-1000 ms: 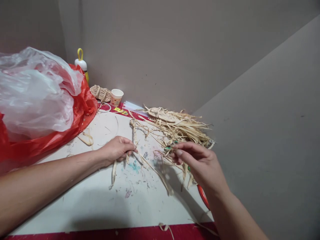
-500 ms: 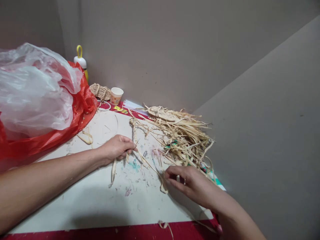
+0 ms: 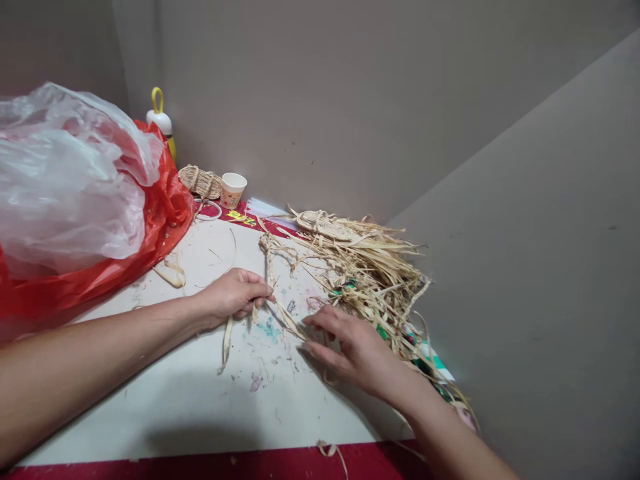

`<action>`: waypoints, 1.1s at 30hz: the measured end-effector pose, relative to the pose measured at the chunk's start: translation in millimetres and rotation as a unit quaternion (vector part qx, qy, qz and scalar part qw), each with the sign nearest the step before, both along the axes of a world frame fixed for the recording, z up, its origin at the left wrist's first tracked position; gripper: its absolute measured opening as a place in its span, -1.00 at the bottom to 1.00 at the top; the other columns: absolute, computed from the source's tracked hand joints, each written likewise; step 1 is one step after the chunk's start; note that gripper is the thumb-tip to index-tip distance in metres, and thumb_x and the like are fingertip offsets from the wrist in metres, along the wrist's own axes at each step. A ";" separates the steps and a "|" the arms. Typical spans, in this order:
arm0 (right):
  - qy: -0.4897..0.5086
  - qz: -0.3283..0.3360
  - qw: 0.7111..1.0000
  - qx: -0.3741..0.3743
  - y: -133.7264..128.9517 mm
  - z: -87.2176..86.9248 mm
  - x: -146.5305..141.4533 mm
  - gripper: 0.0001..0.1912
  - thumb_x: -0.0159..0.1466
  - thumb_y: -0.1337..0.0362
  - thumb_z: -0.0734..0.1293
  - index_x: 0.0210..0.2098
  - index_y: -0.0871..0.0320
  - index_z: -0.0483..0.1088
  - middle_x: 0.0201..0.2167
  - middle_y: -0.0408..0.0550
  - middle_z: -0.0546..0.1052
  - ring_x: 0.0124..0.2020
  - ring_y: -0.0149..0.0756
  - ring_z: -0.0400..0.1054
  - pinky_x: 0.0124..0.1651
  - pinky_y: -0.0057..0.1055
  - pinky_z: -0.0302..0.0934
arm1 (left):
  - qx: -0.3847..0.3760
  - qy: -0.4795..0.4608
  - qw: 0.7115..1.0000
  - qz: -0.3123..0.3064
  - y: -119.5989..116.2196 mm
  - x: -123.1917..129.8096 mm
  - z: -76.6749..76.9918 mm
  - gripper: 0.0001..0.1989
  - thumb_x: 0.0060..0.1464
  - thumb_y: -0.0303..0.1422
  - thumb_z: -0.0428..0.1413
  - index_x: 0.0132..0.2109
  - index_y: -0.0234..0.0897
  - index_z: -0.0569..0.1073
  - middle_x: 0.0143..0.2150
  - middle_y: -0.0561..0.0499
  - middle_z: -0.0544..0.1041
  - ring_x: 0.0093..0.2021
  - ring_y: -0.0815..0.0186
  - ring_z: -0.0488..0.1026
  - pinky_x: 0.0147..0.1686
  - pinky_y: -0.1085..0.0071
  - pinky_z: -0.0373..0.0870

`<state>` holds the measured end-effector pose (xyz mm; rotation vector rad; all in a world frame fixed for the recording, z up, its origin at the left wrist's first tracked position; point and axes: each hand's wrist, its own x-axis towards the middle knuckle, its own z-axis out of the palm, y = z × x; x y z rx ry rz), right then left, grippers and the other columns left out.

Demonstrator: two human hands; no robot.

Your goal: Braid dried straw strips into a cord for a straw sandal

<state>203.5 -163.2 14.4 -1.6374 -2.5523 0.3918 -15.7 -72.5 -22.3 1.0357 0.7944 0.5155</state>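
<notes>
My left hand (image 3: 241,293) pinches a braided straw cord (image 3: 271,270) low down, over the white board (image 3: 200,400). The cord runs up from the fingers to a knotted end, and loose straw strands hang below. One pale strand (image 3: 227,347) dangles to the left; others trail right toward my right hand (image 3: 345,343). That hand is over these strands with thumb and fingers apart, and its fingertips are close to them; I cannot see it gripping any. Just beyond it lies a heap of dry straw (image 3: 385,260), with a small woven straw sandal (image 3: 323,225) on top.
A red plastic bag (image 3: 173,213) with a clear bag (image 3: 70,193) fills the left. Behind stand a yellow-handled bottle (image 3: 159,120), another woven straw piece (image 3: 200,181) and a paper cup (image 3: 233,190). A grey wall (image 3: 325,100) closes off the back and right.
My right hand has moved left and slightly up, along the loose strands toward my left hand. My left hand keeps its pinch on the braid in the same place.
</notes>
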 end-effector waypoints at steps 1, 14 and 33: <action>-0.004 0.014 1.000 0.004 1.7 -2.1 -5.8 -0.77 0.24 0.21 0.25 -0.14 0.15 0.39 -0.28 0.02 0.43 -0.29 -0.28 0.31 -0.25 -0.39 0.18 | 0.000 -0.001 1.000 0.000 -0.3 -0.1 -0.2 -0.89 -0.03 -0.42 0.07 -0.45 -0.37 0.43 -0.65 0.15 0.25 -0.76 0.61 -0.05 -0.72 0.51 -0.21; 0.086 -0.007 0.994 -0.063 7.8 21.7 11.8 -0.85 0.31 0.28 0.14 -0.31 0.16 0.31 -0.43 -0.07 0.39 -0.43 -0.40 0.26 -0.36 -0.46 0.16 | 0.004 0.000 1.000 -0.002 0.3 -0.8 -0.5 -0.90 -0.04 -0.41 0.09 -0.46 -0.36 0.42 -0.65 0.14 0.25 -0.75 0.60 -0.04 -0.72 0.51 -0.20; 0.095 -0.047 0.984 -0.140 -8.5 14.3 23.9 -0.86 0.27 0.27 0.20 -0.33 0.15 0.38 -0.42 -0.07 0.45 -0.39 -0.38 0.31 -0.33 -0.47 0.18 | -0.003 0.007 1.000 -0.002 0.5 -0.4 0.6 -0.88 -0.03 -0.42 0.09 -0.50 -0.34 0.41 -0.66 0.13 0.24 -0.75 0.60 -0.05 -0.71 0.49 -0.22</action>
